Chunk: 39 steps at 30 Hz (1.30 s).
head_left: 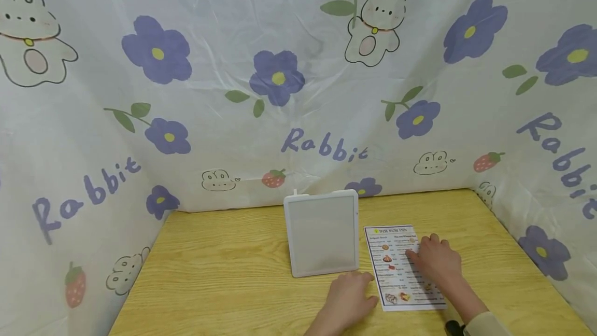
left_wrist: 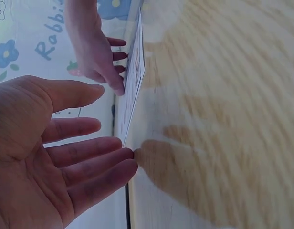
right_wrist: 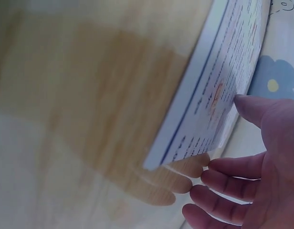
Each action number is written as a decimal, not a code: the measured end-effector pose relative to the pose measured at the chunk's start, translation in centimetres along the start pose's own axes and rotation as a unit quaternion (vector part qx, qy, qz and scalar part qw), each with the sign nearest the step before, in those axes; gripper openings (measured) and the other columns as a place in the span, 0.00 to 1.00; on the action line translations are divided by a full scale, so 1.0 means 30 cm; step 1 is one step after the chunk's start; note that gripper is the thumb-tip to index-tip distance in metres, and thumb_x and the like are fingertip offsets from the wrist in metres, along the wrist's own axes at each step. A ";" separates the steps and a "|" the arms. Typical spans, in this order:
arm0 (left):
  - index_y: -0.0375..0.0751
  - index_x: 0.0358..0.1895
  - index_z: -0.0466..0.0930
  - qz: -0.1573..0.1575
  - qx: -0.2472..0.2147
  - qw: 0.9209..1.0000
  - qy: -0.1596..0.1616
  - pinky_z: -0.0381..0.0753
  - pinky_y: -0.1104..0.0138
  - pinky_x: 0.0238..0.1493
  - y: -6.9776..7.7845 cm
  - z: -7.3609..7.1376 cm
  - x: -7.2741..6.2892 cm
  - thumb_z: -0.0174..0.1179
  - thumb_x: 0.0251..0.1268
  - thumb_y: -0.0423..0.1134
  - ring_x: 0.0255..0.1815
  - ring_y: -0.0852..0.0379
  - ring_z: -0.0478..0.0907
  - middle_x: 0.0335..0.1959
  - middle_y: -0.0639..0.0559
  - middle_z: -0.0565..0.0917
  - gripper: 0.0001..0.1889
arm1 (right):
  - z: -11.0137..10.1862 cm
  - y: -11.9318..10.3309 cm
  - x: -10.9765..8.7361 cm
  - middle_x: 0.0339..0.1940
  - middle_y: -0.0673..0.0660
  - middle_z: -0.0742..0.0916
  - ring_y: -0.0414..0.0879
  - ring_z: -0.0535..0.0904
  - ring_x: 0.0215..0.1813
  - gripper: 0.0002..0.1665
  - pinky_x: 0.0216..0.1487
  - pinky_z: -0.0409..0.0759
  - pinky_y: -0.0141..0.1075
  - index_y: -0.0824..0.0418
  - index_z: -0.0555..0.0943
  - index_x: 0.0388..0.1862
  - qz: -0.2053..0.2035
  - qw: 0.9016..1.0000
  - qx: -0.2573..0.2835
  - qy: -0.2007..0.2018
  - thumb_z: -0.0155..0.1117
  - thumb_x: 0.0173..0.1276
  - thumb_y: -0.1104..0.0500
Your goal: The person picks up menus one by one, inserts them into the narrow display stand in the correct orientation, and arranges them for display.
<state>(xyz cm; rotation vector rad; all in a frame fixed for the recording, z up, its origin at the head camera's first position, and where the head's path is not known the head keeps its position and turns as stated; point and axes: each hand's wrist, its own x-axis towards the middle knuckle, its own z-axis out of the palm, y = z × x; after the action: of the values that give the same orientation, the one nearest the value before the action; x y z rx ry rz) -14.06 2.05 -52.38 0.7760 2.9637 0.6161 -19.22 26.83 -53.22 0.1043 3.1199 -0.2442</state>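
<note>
A printed menu sheet (head_left: 389, 279) with food pictures and the heading "Dim Sum Inn" lies on the wooden table. My right hand (head_left: 438, 261) is over its right side; in the right wrist view the thumb (right_wrist: 254, 107) touches the sheet, and the loosely spread fingers reach past its edge near the tabletop. Left of the menu, my left hand (head_left: 350, 294) is low over the table, holding nothing. Its fingers (left_wrist: 99, 183) are extended in the left wrist view. Just beyond it, a white-framed panel (head_left: 322, 235) with a blank grey face stands upright, leaning slightly back.
The wood-grained table (head_left: 219, 268) runs back to a white curtain (head_left: 261, 134) printed with rabbits, purple flowers and strawberries. This curtain also closes off both sides. A dark object (head_left: 452, 327) is partly visible by the right wrist.
</note>
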 end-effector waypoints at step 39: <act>0.53 0.55 0.88 0.054 0.044 0.997 -0.041 0.79 0.70 0.39 0.089 0.042 0.084 0.72 0.59 0.49 0.46 0.63 0.83 0.46 0.61 0.87 0.20 | -0.009 -0.052 0.029 0.34 0.70 0.78 0.66 0.78 0.41 0.28 0.34 0.80 0.59 0.80 0.75 0.39 0.051 0.997 0.055 -0.029 0.65 0.73 0.51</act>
<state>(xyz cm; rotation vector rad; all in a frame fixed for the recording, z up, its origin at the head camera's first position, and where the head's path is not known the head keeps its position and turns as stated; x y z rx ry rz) -14.88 5.84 -52.34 0.9497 2.9058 0.4479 -20.18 25.40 -52.73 0.2519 3.0305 -0.4089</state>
